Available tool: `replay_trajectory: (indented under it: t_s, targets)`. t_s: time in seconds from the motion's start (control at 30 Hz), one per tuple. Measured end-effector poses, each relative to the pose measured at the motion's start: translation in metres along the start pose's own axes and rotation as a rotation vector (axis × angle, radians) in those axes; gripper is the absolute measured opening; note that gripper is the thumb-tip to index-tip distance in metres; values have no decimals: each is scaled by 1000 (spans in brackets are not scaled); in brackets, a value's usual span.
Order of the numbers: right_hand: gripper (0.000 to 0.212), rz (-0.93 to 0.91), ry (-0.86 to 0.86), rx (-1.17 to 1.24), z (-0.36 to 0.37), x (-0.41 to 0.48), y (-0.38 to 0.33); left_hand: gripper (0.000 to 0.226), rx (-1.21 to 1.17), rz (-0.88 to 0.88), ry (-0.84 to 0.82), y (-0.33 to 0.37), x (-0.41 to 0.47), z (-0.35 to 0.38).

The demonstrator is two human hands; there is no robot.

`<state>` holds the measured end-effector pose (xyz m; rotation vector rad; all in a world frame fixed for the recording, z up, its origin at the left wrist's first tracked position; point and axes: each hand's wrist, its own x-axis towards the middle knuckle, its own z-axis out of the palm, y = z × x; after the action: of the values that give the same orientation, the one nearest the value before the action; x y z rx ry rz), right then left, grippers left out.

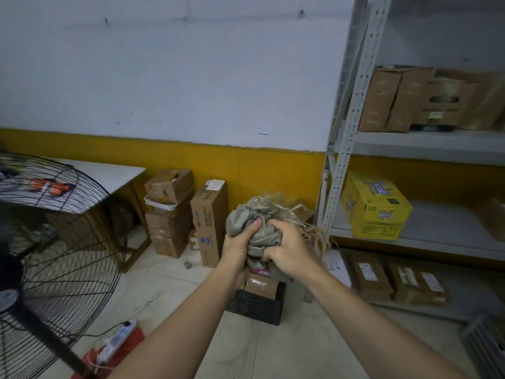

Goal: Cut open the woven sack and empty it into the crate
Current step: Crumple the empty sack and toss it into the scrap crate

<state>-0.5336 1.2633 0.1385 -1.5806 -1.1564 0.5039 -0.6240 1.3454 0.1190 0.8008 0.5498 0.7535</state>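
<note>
Gripping the bunched woven sack [252,228] with both hands — left hand [237,251], right hand [289,254] — held upright, directly above the black crate [255,306] at lower centre.

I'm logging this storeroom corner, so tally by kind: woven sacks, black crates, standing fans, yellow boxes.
woven sack: 1
black crate: 1
standing fan: 1
yellow box: 1
Total: 4
</note>
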Motion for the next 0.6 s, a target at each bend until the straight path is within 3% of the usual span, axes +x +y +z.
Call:
replay_trajectory:
  t_s: [0.1,0.17,0.3,0.4,0.5,0.6]
  targets:
    - [32,-31,-113,-36,10,5,3,48,48,14,63,7,9,-18]
    - [36,-100,-93,-107,11,8,-1,34,83,59,64,19,18,-26]
    - [94,-125,134,-235,6,24,-6,47,187,222,2,42,45,-32]
    - [130,-76,41,-216,-9,56,3,44,309,283,-119,52,65,-22]
    - [135,-135,-172,-133,-24,94,15,50,361,266,-200,51,92,-12]
    - [128,-191,-238,-109,-31,128,24,48,342,239,-163,49,120,-6]
